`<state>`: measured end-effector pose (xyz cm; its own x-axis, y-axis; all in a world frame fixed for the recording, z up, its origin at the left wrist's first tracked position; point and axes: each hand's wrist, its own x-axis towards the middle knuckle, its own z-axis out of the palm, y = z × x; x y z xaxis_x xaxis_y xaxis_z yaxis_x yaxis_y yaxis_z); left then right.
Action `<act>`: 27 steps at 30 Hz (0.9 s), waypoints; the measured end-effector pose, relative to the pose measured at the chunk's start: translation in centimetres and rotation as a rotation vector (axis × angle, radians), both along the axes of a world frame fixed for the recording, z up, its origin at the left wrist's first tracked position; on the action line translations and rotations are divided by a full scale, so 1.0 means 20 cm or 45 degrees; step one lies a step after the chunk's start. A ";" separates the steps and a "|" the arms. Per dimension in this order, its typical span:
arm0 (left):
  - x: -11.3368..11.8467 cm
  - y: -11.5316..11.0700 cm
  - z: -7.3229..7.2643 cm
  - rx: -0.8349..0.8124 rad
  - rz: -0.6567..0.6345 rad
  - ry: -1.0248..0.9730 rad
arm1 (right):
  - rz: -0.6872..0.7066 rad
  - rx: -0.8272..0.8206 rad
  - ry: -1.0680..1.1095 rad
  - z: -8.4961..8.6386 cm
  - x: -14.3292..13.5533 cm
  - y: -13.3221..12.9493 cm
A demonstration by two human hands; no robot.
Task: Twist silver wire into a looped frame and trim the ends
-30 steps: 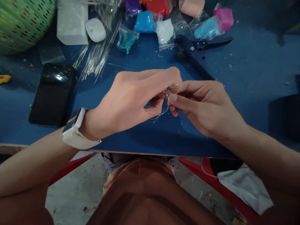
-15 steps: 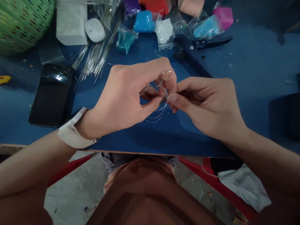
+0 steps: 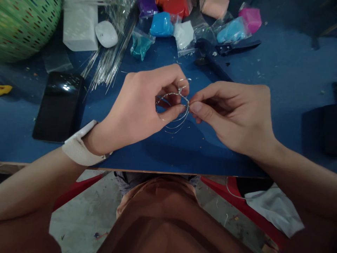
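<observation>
The left hand (image 3: 137, 102) grasps a twisted-wire frame (image 3: 179, 91), its thumb and curled fingers closed about the thin rings. The right hand (image 3: 234, 116) comes in from 4 o'clock, thumb and forefinger pinching the frame's rim on its 3 o'clock side. The frame sits between both hands, raised over the blue tabletop (image 3: 163, 158) (a small loop sticks up at its 12 o'clock, and finer strands bow out toward 6).

Taking the frame as the dial's centre, a pale-banded wristwatch (image 3: 84, 153) circles the left wrist at 8 o'clock. A black smartphone (image 3: 58, 107) lies at 9, screen up. At 10 come a bundle of straight metal wires (image 3: 107, 68), then a rounded white computer mouse (or something much like one) (image 3: 106, 34), a white plastic box (image 3: 80, 26) and, farthest out, a green perforated basket (image 3: 26, 28).

A teal clay packet (image 3: 140, 45) rests at 11, a white clay packet (image 3: 184, 35) at 12. Dark-handled pliers (image 3: 213, 54) lie splayed at 1, with a light-blue clay packet (image 3: 231, 31) just beyond and a magenta clay packet (image 3: 250, 20) touching it.
</observation>
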<state>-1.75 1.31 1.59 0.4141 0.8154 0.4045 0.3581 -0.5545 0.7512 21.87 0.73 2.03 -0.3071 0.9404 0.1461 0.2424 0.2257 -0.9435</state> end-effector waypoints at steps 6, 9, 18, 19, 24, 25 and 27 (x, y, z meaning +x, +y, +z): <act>-0.07 0.10 0.00 -0.591 -0.453 -0.302 | -0.034 -0.005 0.008 0.01 0.00 -0.02; -0.11 0.14 0.03 -0.860 -0.624 -0.357 | 0.019 -0.050 0.055 0.00 0.03 0.00; -0.10 0.17 -0.06 -0.747 -0.383 -0.625 | 0.197 -0.556 0.569 -0.03 0.03 0.06; -0.10 0.18 -0.08 -0.672 -0.429 -0.625 | 0.197 -0.603 0.585 -0.03 0.02 0.06; -0.08 0.17 -0.10 -0.458 -0.447 -0.542 | 0.213 -0.717 0.602 -0.02 0.02 0.06; -0.06 0.16 -0.10 -0.393 -0.416 -0.550 | 0.212 -0.716 0.604 -0.02 0.02 0.06; -0.02 0.12 -0.10 -0.317 -0.316 -0.488 | 0.196 -0.712 0.582 -0.02 0.01 0.05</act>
<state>-2.25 3.80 -0.43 0.4674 0.8023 0.3712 -0.0884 -0.3754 0.9227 22.12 1.78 1.67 -0.4651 0.8630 -0.1972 -0.1980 -0.3185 -0.9270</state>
